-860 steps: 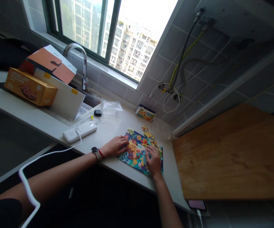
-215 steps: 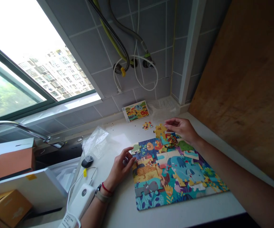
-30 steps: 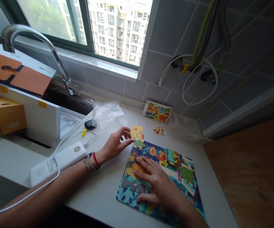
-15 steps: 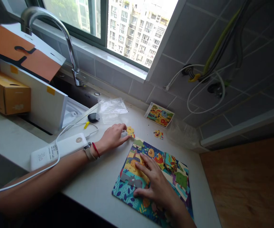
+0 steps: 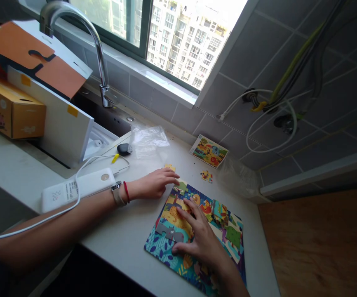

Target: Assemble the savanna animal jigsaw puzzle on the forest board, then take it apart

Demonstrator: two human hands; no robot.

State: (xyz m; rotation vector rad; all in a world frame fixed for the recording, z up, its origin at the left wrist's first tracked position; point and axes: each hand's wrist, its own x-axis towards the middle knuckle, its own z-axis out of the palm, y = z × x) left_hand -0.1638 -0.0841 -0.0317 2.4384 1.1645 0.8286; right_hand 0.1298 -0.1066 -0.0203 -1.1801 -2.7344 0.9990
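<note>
Since the earlier frame, my left grip [image 5: 158, 184] has moved off the yellow piece [image 5: 169, 167] and over to the far left corner of the puzzle [image 5: 160, 248]. Its fingers now reach out together above the green piece [image 5: 182, 188], and the yellow piece lies partly hidden behind my knuckles. My thumb is out of sight, so I cannot tell whether this grip holds anything or just rests there.

My right grip [image 5: 203, 240] is spread wide, palm down over the middle of the puzzle, holding nothing; I judge it lies there to keep the pieces flat and the puzzle from sliding. The puzzle sits on the worktop [image 5: 124, 237] right in front of me, probably so that both my grips, all 2 of them, can reach it.

A pile [image 5: 220, 213] of pieces rests on the puzzle's far side, seemingly to stay within reach. Beyond the far edge, a small piece [image 5: 206, 176] lies apart on the worktop. Near the wall, the card [image 5: 210, 151] turns its picture my way, likely for easy checking. The power bank [image 5: 78, 189] lies beside my left forearm, out of the way.
</note>
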